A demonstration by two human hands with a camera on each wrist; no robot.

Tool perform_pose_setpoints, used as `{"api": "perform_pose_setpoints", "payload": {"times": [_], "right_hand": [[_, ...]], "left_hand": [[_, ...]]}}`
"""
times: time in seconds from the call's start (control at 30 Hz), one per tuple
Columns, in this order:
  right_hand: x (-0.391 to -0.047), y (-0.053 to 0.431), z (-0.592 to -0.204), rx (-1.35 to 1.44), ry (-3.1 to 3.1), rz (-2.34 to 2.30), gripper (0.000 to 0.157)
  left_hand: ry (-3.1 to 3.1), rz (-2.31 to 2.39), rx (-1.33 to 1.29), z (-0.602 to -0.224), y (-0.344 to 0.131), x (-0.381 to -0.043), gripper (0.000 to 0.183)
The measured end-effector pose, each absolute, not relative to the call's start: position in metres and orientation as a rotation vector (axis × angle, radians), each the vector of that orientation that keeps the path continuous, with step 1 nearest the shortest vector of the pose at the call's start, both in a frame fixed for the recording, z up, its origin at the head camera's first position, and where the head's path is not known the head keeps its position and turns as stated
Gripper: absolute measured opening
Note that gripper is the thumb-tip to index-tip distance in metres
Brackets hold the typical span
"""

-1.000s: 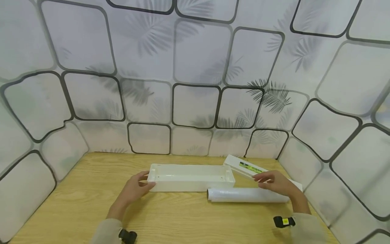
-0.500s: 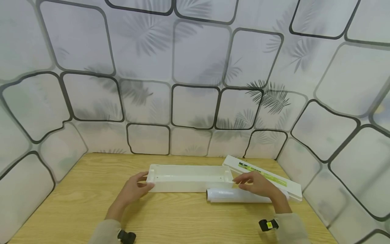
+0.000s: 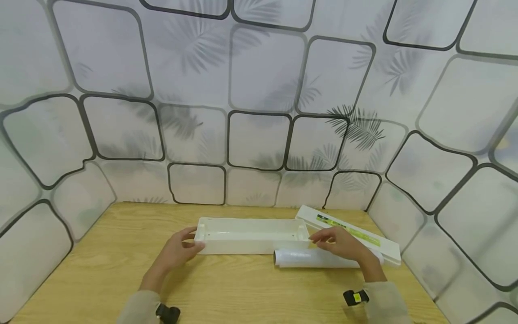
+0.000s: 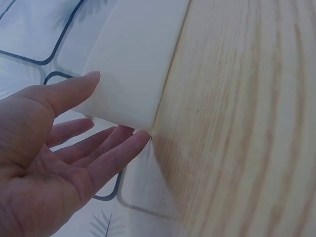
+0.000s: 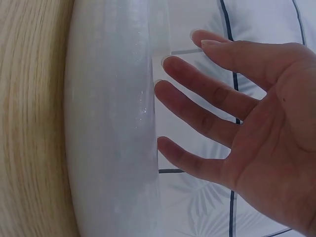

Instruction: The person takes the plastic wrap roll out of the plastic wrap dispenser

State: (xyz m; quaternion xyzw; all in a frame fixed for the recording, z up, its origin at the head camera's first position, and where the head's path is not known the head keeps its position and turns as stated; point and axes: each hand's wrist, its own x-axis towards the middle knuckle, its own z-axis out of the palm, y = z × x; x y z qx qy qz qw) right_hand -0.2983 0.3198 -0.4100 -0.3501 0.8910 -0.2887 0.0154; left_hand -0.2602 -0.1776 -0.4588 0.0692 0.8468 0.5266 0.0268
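Note:
A long white open-topped plastic box (image 3: 255,246) lies on the table in the head view. My left hand (image 3: 178,249) is at its left end. In the left wrist view the left thumb (image 4: 81,91) lies against the front face by the corner, and the other fingers, loosely extended, touch the end. My right hand (image 3: 340,245) is at the box's right end, fingers relaxed and holding nothing; whether the fingertips touch the box is unclear. Below that hand lies a roll of clear plastic film (image 3: 311,258), which also fills much of the right wrist view (image 5: 111,118).
Behind the right hand a long white lid-like piece (image 3: 388,247) with a green label lies at a slant, close to the roll. The wooden table (image 3: 243,288) meets patterned fabric walls (image 3: 259,139) at the back and sides.
My right hand has moved left, from over the white labelled piece to the box's right end, and has since stayed there. The left hand and the box have hardly moved.

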Motion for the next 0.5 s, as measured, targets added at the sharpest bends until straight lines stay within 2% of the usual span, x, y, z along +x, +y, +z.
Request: {"api": "perform_pose_setpoints", "payload": {"times": [0.27,0.5], "right_hand": [[-0.298,0.322,-0.413,-1.004,2.887,-0.905,0.026],[-0.296,0.309,-0.413,-1.028,3.023,-0.849,0.041]], "left_hand": [[2.675,1.551,0.195,-0.454,-0.187,-0.259,0.076],[2.815,1.381,0.283,-0.438,-0.190,-0.257,0.075]]}}
